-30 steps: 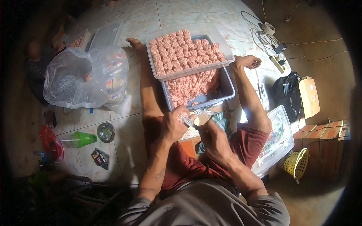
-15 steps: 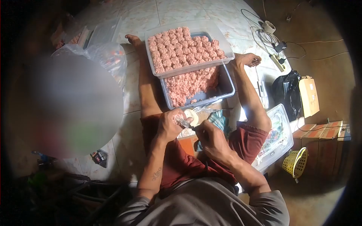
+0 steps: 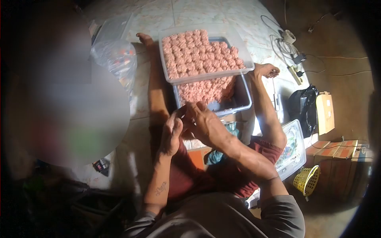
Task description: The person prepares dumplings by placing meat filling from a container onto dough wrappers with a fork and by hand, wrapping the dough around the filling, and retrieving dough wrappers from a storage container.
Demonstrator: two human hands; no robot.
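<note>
Pink mince (image 3: pixel 208 90) lies far of the half-curled left hand (image 3: pixel 172 137) and right hand (image 3: pixel 206 123), close together; what they hold, I can't tell.

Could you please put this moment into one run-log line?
Left hand and right hand: close together, grips unclear | clear tray: rows of pink balls, over far part of blue-grey tub | tub: pink mixture

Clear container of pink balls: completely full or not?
Not completely: pink balls cover most of the clear container, but its far right corner holds none.
</note>
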